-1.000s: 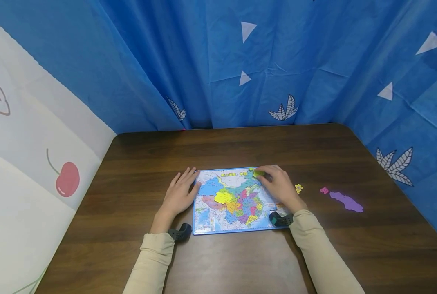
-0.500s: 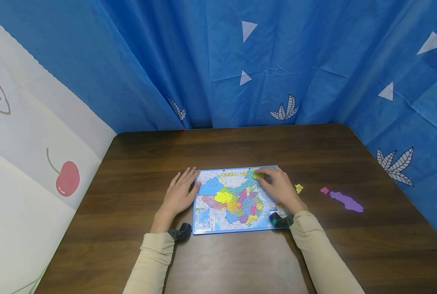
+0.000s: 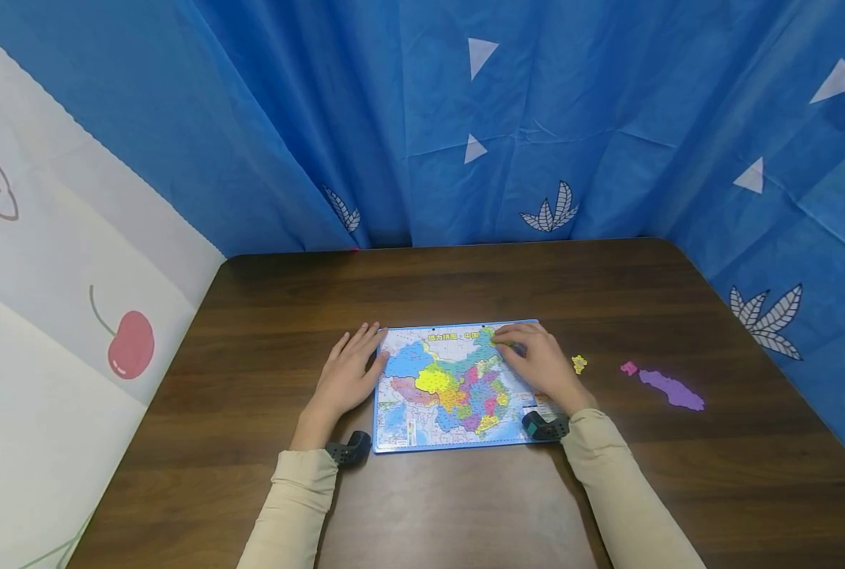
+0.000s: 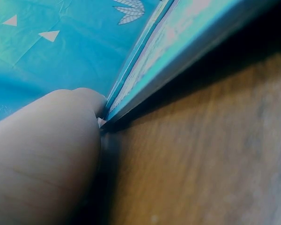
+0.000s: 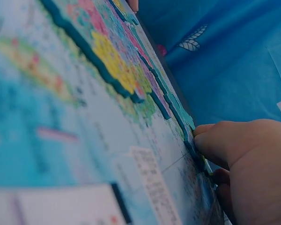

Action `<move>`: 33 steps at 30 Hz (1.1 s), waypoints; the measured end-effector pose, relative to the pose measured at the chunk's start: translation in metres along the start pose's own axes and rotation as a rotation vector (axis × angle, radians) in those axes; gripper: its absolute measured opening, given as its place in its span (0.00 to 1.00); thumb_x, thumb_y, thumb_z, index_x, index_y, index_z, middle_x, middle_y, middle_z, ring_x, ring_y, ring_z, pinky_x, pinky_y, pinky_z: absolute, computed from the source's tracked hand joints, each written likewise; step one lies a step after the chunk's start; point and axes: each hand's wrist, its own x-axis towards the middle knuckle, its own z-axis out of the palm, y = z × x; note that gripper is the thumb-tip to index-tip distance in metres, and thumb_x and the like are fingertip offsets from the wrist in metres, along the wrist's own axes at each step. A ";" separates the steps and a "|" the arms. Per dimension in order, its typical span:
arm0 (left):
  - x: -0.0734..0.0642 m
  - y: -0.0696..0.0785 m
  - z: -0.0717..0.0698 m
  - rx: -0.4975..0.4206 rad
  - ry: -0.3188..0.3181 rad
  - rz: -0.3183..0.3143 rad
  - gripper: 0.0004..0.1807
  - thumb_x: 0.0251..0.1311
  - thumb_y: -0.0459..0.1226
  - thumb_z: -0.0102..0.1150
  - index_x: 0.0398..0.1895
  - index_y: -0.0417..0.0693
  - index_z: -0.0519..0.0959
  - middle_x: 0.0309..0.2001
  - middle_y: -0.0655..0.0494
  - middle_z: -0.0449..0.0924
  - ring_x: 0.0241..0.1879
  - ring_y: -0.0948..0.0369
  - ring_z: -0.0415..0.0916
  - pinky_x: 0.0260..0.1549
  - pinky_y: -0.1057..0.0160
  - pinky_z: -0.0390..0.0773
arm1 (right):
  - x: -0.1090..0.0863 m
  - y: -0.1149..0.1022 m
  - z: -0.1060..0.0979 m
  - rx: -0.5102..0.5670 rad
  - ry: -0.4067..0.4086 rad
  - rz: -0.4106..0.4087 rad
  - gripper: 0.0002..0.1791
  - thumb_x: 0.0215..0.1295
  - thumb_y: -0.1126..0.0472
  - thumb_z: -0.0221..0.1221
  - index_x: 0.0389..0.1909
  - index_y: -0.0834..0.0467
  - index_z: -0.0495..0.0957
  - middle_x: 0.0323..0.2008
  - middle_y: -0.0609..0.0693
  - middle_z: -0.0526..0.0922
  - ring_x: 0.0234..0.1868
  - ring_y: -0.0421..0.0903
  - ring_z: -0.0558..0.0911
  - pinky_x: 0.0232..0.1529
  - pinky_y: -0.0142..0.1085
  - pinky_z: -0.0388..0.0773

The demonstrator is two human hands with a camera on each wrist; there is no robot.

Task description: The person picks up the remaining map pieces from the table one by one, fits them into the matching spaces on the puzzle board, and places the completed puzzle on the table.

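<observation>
A map puzzle board (image 3: pixel 394 450) with a blue rim lies on the table, its coloured map pieces raised from the surface. My right hand (image 3: pixel 539 359) is over the board's upper right corner, thumb and fingers pinching a small yellow-green puzzle piece (image 3: pixel 494 341), mostly hidden by the fingers. In the right wrist view, the right hand (image 5: pixel 253 168) has its fingertips right at the far edge of the raised pieces. My left hand (image 3: pixel 346 375) lies with spread fingers along the board's left edge; in the left wrist view its thumb (image 4: pixel 51 150) meets the board's corner.
To the right of the board lie a small yellow puzzle piece (image 3: pixel 579 364), a small pink piece (image 3: pixel 629 368) and a long purple piece (image 3: pixel 673 390). Behind the brown wooden table (image 3: pixel 422 284) hangs a blue curtain (image 3: pixel 422 118).
The yellow-green piece has turned lower between the right fingers and now shows less. The left hand, the board and the loose pieces have stayed put.
</observation>
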 end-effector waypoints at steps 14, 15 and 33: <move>0.000 0.000 -0.001 -0.007 0.001 -0.001 0.31 0.79 0.51 0.44 0.79 0.51 0.64 0.81 0.51 0.57 0.82 0.52 0.48 0.80 0.44 0.42 | -0.004 -0.001 -0.004 -0.015 -0.005 -0.045 0.12 0.70 0.62 0.65 0.53 0.55 0.87 0.57 0.54 0.85 0.64 0.56 0.76 0.67 0.59 0.73; 0.000 0.000 -0.001 -0.007 0.001 0.000 0.31 0.79 0.51 0.44 0.79 0.51 0.64 0.81 0.51 0.57 0.82 0.52 0.48 0.80 0.44 0.42 | -0.004 -0.001 -0.004 -0.014 -0.002 -0.049 0.12 0.70 0.62 0.65 0.53 0.55 0.87 0.56 0.54 0.85 0.64 0.56 0.76 0.66 0.59 0.73; 0.000 -0.001 0.000 0.003 -0.002 -0.006 0.31 0.79 0.51 0.44 0.79 0.50 0.64 0.81 0.50 0.57 0.82 0.52 0.47 0.80 0.44 0.42 | -0.023 0.011 -0.020 -0.005 0.051 0.026 0.15 0.70 0.61 0.65 0.56 0.56 0.85 0.60 0.57 0.83 0.64 0.60 0.76 0.65 0.63 0.72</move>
